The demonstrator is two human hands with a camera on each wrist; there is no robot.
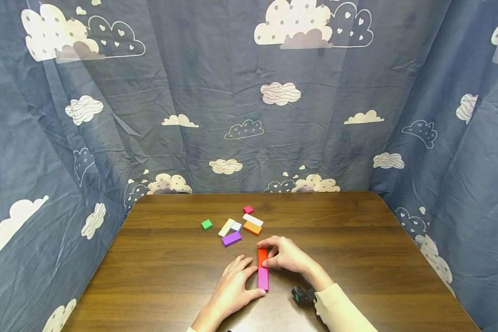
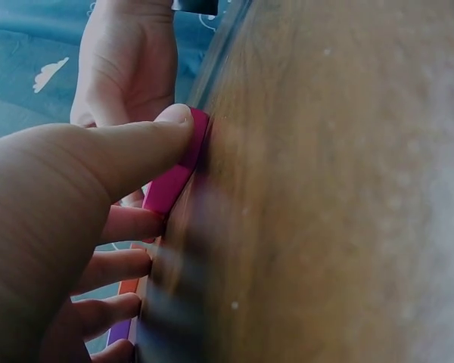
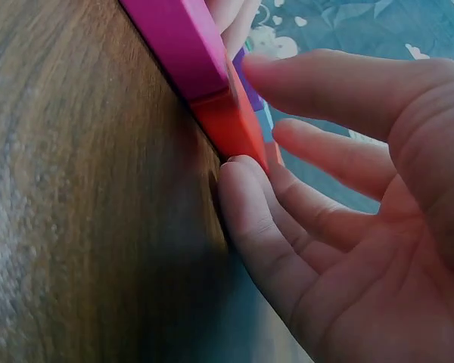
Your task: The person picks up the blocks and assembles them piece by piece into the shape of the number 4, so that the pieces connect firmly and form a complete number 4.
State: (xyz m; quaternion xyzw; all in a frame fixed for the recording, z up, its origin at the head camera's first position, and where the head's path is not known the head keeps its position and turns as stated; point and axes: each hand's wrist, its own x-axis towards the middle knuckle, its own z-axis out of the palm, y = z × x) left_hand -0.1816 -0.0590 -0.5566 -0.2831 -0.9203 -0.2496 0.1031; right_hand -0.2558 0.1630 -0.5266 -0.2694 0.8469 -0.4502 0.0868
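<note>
A magenta block [image 1: 263,279] and a red block [image 1: 262,257] lie end to end on the wooden table, in line away from the person. With the thumb at its near end and the index finger by its left side, my left hand [image 1: 234,288] holds the magenta block. My right hand [image 1: 288,256] spans the red block: a fingertip meets its far end, and the thumb overlaps its near right corner. In the right wrist view the red block [image 3: 231,125] butts against the magenta block [image 3: 183,49]. The left wrist view shows the left thumb [image 2: 147,147] on the magenta block's end.
Beyond the hands lie a purple block [image 1: 231,239], an orange block [image 1: 252,228], a white block [image 1: 253,220], a cream block [image 1: 226,228], a small pale lavender block [image 1: 236,226], a green block [image 1: 207,224] and a crimson block [image 1: 248,209]. A cloud-patterned curtain [image 1: 207,106] surrounds the table [image 1: 157,276].
</note>
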